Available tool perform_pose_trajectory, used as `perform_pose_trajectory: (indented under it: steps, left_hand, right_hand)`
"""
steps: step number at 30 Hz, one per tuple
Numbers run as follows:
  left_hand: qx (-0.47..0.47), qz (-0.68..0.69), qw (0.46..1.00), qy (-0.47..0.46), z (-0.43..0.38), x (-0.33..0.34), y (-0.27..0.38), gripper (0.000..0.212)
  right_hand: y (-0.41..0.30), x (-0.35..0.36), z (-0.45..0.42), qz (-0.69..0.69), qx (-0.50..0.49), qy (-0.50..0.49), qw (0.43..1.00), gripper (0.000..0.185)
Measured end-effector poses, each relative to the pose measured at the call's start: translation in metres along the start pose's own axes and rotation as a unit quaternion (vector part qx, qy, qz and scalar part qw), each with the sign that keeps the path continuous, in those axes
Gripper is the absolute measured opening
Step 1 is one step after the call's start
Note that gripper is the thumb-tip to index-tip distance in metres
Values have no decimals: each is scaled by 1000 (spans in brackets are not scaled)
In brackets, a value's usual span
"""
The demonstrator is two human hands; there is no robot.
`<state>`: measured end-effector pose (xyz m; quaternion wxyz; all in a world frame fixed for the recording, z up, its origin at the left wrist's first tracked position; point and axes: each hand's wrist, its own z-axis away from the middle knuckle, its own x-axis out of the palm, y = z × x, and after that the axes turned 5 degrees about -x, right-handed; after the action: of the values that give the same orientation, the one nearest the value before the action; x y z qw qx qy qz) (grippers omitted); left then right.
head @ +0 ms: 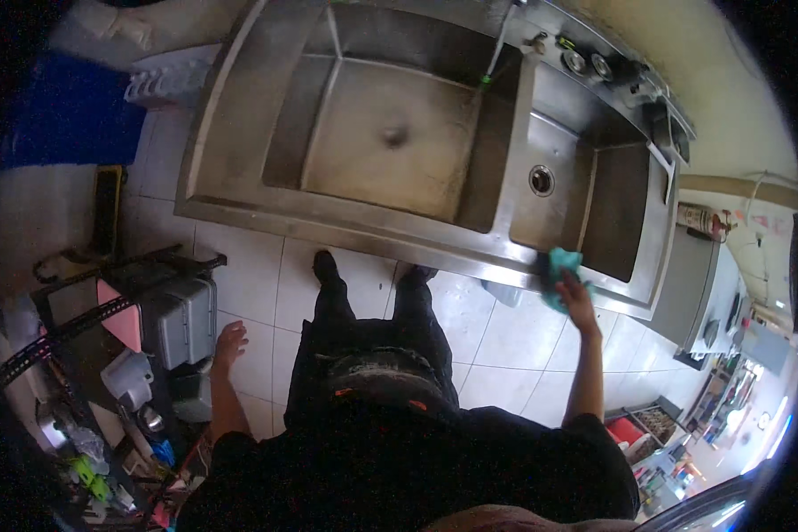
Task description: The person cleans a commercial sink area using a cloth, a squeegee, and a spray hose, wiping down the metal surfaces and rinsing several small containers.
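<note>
My right hand [575,299] holds a green cloth [564,266] against the front rim of a stainless steel double sink [399,256], by the smaller basin. My left hand [231,342] hangs over the tiled floor with its fingers apart and nothing in it. The large basin [392,159] lies to the left, and a hose end with a green tip [486,78] hangs over its right side. In the small basin [558,206] a round drain shows.
At left stands a shelf rack [66,339] with grey plastic bins [187,322] and utensils. A blue container [73,110] is at the upper left. A fire extinguisher [703,219] and a grey cabinet [685,286] are right of the sink. A white-handled tool [661,169] rests on the right rim.
</note>
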<state>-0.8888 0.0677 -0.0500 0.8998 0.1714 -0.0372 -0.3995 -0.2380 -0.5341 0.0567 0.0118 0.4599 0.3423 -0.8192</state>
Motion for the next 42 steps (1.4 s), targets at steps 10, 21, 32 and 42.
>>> perform_pose_trajectory:
  steps: [10, 21, 32, 42]
  left_hand:
    - [43, 16, 987, 151, 40, -120, -66, 43]
    - [-92, 147, 971, 167, 26, -78, -226, 36]
    - [36, 187, 963, 189, 38, -79, -152, 40]
    - [-80, 190, 965, 162, 32, -73, -213, 39]
  right_hand:
    - [-160, 95, -27, 225, -105, -42, 968, 92]
    - [-452, 276, -123, 92, -315, -105, 939, 97]
    - [-635, 407, -248, 37, -509, -165, 844, 69]
    - [-588, 383, -163, 229, -538, -45, 810, 54]
